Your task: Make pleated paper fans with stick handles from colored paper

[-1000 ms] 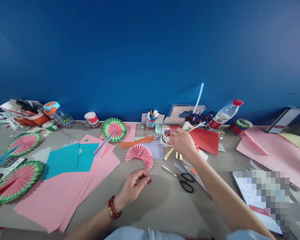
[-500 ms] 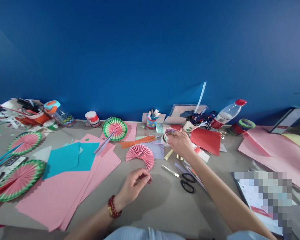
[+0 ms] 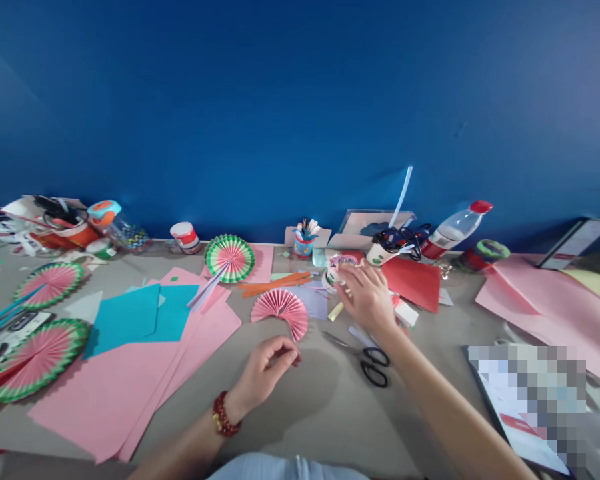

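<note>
My right hand (image 3: pixel 367 297) is held over a small round white container (image 3: pixel 331 280) with a purple, patterned top. Its fingers are apart and I see nothing held in them; whether the fingertips touch the container I cannot tell. My left hand (image 3: pixel 270 367), with a red bead bracelet at the wrist, rests loosely curled over the table, and nothing shows in it. Just beyond its fingertips lies a pleated pink paper fan (image 3: pixel 283 308), partly spread. Black-handled scissors (image 3: pixel 375 367) lie between my hands, with part of them near my right forearm.
Pink sheets (image 3: pixel 105 393) and blue paper (image 3: pixel 125 317) spread to the left, near green-edged round fans (image 3: pixel 50 283). Orange strips (image 3: pixel 275 283) lie behind the pink fan. Red paper (image 3: pixel 413 283), a pen cup (image 3: pixel 380 250) and a leaning bottle (image 3: pixel 453 230) stand right, before the blue wall.
My right hand has drawn back slightly toward me and to the right, its fingers now spread, uncovering more of the container. My left hand has hardly moved.
</note>
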A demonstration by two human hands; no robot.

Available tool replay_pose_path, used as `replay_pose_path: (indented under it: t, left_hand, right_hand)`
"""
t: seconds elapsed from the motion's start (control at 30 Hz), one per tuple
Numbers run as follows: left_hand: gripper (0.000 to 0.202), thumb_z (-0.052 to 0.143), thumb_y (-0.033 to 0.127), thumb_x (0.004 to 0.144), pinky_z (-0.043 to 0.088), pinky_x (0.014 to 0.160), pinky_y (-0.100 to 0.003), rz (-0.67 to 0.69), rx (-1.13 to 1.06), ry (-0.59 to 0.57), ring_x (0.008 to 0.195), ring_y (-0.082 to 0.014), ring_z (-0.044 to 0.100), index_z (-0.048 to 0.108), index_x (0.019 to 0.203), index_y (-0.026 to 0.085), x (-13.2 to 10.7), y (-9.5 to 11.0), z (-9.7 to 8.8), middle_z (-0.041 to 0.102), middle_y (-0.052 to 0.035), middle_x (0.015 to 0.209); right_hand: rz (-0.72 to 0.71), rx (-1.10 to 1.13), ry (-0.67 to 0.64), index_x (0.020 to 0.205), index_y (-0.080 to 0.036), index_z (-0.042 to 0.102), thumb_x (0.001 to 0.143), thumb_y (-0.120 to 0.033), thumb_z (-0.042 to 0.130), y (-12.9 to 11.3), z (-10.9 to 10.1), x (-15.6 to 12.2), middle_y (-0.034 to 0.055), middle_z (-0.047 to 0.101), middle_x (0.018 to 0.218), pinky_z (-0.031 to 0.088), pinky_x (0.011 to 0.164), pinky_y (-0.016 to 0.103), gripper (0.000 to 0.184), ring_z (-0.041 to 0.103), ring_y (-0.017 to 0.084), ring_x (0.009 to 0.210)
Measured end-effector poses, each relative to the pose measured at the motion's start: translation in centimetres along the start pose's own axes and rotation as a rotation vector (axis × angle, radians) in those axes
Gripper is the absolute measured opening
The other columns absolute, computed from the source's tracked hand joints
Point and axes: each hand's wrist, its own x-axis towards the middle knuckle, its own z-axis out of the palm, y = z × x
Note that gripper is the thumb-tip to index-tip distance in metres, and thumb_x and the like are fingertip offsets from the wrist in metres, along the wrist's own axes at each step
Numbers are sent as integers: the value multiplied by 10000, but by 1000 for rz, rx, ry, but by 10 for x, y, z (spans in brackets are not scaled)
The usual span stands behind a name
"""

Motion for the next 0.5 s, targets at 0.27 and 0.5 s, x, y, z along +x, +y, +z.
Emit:
replay_pose_path:
  t: [0.27, 0.5]
  left_hand:
    - [248, 524, 371, 944, 484, 740, -256, -34, 59, 2, 810, -171, 625, 641, 872, 165, -1, -3, -4, 667, -45, 832]
    - [257, 536, 394, 930, 481, 725, -247, -43, 111, 0, 809, -165, 603, 633, 862, 167, -2, -2, -15, 651, -39, 840]
  right_hand:
    - [-193, 200, -397, 1075, -197, 649, 924, -275, 590, -95, 47, -11, 98, 643, 1153, 443, 869, 368, 180, 549, 260, 1062]
    - [-181, 175, -378, 916, -184, 659, 911, -222, 591, -103, 56, 3, 90, 658, 1004, 419, 863, 367, 78, 545, 249, 982]
